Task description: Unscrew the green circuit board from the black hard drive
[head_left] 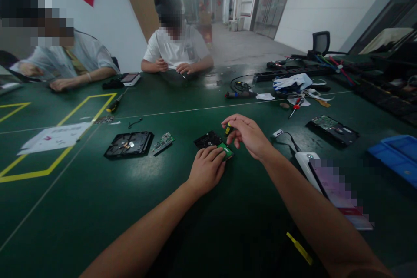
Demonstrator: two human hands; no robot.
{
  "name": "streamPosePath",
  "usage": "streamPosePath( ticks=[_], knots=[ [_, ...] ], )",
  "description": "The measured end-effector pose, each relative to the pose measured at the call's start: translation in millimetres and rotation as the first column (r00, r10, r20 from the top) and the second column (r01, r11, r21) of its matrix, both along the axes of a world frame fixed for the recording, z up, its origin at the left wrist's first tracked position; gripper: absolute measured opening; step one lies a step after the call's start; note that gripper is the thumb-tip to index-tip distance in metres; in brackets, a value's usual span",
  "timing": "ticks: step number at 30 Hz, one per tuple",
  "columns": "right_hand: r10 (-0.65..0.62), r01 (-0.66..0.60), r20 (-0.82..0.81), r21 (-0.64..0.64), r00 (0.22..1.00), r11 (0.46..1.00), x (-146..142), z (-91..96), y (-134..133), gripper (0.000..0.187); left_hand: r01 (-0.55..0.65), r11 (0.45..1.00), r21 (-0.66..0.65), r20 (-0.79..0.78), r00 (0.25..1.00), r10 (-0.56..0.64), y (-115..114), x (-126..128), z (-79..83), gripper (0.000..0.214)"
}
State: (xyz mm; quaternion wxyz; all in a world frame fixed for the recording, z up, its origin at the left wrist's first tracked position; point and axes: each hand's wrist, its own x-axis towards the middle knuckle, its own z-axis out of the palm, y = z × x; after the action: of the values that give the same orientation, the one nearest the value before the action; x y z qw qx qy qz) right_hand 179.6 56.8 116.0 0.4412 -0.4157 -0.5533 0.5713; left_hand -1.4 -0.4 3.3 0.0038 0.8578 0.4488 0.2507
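Observation:
My left hand point(206, 167) lies with fingers together on a black hard drive point(207, 139) and presses on its green circuit board point(226, 150), on the green table point(97, 208). My right hand point(248, 134) hovers just right of the drive, fingers curled, pinching a small screwdriver with a yellow and black handle point(228, 129) that stands tip down over the board. Most of the board is hidden under my left fingers.
Another opened hard drive point(129, 143) and a loose circuit board point(163, 142) lie to the left. A third drive point(332, 128) lies right, beside a blue tray point(395, 153) and a white device point(308, 161). Two people sit across the table. Tools and cables clutter the far right.

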Motion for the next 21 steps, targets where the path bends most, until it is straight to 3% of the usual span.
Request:
streamPosePath(
  ticks=[21],
  knots=[
    [-0.084,0.084,-0.046,0.009,0.995,0.996,-2.5,-6.6,3.5,0.018,0.001,1.0,-0.004,0.002,1.0,-0.001,-0.3,1.1,1.9,0.036]
  ],
)
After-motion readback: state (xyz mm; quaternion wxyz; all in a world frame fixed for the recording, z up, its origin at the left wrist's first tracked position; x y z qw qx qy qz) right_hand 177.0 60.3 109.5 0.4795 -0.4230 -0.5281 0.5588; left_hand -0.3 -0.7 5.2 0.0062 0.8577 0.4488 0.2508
